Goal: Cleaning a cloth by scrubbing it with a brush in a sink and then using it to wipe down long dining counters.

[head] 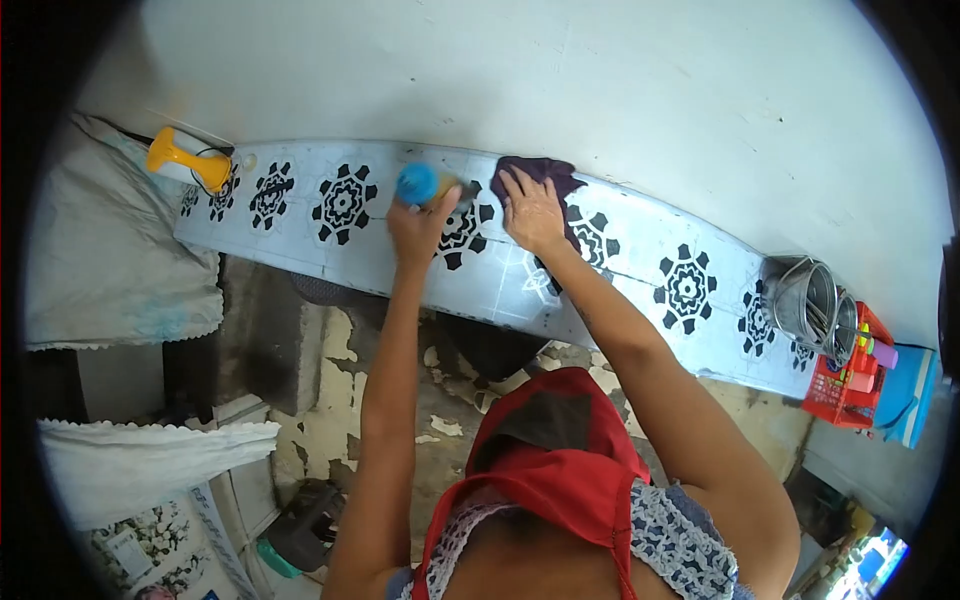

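My left hand (420, 225) grips a blurred container with a blue top (417, 184), held above the shelf near its back edge. My right hand (534, 210) presses flat, fingers spread, on a dark purple cloth (551, 168) at the shelf's back edge, against the wall. Both hands are over a long narrow white shelf (495, 289) patterned with black flower-like medallions. What the container is cannot be made out fully, as it is blurred and partly covered by my fingers.
A yellow-and-white appliance (191, 161) with a cord lies at the left end. At the right end stand a metal pot (802, 296) holding utensils, a red plastic basket (840, 397) and a blue bag (904, 390). Light cloths (127, 247) hang at left; the wall rises behind.
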Available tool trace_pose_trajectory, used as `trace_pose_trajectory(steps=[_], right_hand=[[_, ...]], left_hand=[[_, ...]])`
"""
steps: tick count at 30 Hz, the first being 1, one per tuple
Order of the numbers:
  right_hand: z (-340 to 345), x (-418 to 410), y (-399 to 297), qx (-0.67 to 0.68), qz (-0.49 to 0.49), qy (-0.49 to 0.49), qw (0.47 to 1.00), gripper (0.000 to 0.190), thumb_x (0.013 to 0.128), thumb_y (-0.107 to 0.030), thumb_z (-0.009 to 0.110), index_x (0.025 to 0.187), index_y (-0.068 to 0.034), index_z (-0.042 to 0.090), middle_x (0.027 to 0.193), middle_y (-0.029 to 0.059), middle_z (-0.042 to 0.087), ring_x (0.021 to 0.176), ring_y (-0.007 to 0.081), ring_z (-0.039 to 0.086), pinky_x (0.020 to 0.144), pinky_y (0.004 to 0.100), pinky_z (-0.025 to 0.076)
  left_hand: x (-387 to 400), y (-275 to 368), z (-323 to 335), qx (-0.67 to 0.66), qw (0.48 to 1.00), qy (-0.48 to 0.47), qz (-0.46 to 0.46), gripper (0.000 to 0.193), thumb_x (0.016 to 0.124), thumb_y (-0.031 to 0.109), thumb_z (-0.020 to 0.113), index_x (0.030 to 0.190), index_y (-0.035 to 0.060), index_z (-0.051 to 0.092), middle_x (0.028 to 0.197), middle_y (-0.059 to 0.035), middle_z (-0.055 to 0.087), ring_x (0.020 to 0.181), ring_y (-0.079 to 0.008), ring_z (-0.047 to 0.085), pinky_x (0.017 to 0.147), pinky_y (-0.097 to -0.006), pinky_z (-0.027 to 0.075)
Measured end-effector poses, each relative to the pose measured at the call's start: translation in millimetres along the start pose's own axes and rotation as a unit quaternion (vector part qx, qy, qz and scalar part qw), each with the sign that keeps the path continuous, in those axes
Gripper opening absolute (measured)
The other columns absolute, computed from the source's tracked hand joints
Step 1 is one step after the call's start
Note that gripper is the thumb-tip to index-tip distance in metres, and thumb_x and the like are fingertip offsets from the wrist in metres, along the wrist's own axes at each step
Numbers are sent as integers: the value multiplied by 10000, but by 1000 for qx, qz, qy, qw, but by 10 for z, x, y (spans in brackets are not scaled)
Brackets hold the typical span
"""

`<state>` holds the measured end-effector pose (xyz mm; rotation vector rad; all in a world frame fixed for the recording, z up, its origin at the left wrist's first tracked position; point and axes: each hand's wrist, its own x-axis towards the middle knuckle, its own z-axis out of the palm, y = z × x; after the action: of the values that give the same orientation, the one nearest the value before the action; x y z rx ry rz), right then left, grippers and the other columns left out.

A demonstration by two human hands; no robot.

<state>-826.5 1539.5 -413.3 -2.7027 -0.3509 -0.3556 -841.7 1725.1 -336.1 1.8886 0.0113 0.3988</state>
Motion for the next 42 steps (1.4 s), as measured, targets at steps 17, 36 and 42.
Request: trace_pose_trajectory(steps=[17, 36, 42], right_hand=[[1055, 931, -945, 79, -159, -68, 982, 485, 899, -314, 424, 1344, -118, 425, 1321, 123, 485, 1238, 317, 416, 1053, 444, 285], [18, -214, -105, -179, 251, 118, 944, 587, 861, -392, 491, 1290, 1, 409, 1348, 244, 385, 1274, 399, 333, 1051, 538, 235], [539, 383, -1126, 65, -51, -30, 996, 443, 899, -367, 453, 1284, -154, 503, 1420, 105, 365, 1321, 294, 284, 1090, 502, 155]], left_hand=[[-1584, 171, -1016, -13, 982, 116, -150, 414, 764, 38, 722, 1133, -45, 553, 1049, -103, 607, 935, -179, 579, 811, -296, 479], [-2122, 228, -1483, 96, 980, 107, -137, 414, 748, 0, 709, 1133, -36, 561, 1140, -116, 592, 992, -208, 584, 860, -330, 485], [-1917, 429, -1282, 38, 983, 80, -159, 410, 758, 5, 699, 1139, -37, 554, 1127, -126, 591, 984, -206, 586, 867, -336, 473]])
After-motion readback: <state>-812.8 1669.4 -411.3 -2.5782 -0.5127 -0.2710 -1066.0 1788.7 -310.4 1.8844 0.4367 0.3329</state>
